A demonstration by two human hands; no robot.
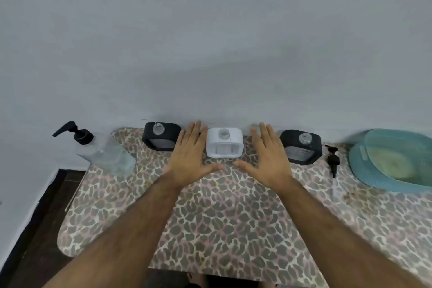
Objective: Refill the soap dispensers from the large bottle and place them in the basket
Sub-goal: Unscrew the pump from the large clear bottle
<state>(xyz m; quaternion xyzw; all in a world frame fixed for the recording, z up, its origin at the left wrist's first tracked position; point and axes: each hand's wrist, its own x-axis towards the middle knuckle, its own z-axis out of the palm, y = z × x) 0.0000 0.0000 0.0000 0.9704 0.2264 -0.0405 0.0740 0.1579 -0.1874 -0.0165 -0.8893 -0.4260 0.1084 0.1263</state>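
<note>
Right now I have both hands flat over the leopard-print table (224,222), nothing held — left hand (190,159) and right hand (268,161) with fingers straight and spread, thumbs pointing at each other. Just beyond the thumbs, between the two hands, sits the white dispenser (224,144), its neck open. Further out to either side stand the left black dispenser (161,136) and the right black dispenser (301,147), both uncapped too; a loose pump head (333,161) lies beside the right one. The large bottle (105,154) with its black pump is at the far left edge, and the blue basket (364,170) at the far right holds none of them. I judge no refilling has begun — next I'd reach left for the large bottle, and its pump must come off before I can pour.
</note>
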